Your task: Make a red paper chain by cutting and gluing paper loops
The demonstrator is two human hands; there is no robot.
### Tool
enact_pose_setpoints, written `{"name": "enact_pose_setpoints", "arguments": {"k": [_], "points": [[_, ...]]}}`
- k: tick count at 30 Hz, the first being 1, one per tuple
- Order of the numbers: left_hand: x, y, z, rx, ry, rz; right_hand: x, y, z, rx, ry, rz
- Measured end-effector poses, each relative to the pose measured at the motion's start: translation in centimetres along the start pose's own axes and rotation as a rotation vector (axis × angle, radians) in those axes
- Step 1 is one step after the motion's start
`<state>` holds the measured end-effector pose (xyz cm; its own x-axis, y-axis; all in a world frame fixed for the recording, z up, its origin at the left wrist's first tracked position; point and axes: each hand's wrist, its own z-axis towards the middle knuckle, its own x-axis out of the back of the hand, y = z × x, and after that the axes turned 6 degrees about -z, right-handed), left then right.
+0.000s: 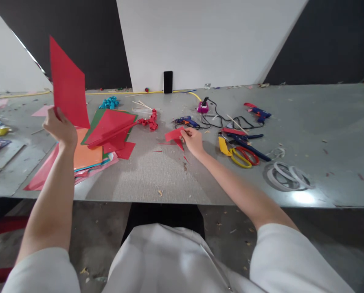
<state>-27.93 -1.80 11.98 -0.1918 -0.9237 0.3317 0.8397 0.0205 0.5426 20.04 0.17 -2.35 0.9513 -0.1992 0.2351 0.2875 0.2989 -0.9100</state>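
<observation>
My left hand [60, 127] is raised over the left of the table, its fingers closed on the lower edge of a large red sheet of paper [68, 85] that stands upright. Near the middle, my right hand [193, 140] pinches a small red paper strip [174, 134] just above the tabletop. Below the left hand lies a pile of coloured paper, with an orange sheet [88, 150] and a red sheet [116, 126] over a green one. Curled red paper pieces [151, 121] lie between the two hands. Beyond the right hand rests a blue glue gun [186, 121].
A second glue gun [259, 114] and a purple power socket [202, 107] with black cords lie at the back right. Nearer are yellow-handled scissors [241, 158], blue-handled pliers [246, 142] and a white tape coil [287, 177]. A phone [167, 82] leans against the wall.
</observation>
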Motion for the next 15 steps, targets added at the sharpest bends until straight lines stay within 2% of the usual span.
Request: {"name": "enact_pose_setpoints", "arguments": {"k": [3,5,8,11,15], "points": [[0.2,1.5,0.2,-0.011,0.088,-0.052,0.1,-0.2,0.1,-0.019,-0.018,0.008],[0.3,2.5,0.3,0.000,0.107,-0.075,-0.1,-0.7,-0.1,-0.026,-0.050,0.017],[0.7,4.0,0.2,-0.011,0.103,-0.120,-0.9,-1.9,-0.4,-0.038,-0.168,0.040],[1.1,5.6,-0.2,-0.059,0.078,-0.194,-2.3,-3.5,-0.2,-0.027,-0.308,0.064],[1.2,8.0,-0.9,-0.055,0.054,-0.391,-5.4,-5.1,1.0,-0.007,-0.435,0.032]]}}
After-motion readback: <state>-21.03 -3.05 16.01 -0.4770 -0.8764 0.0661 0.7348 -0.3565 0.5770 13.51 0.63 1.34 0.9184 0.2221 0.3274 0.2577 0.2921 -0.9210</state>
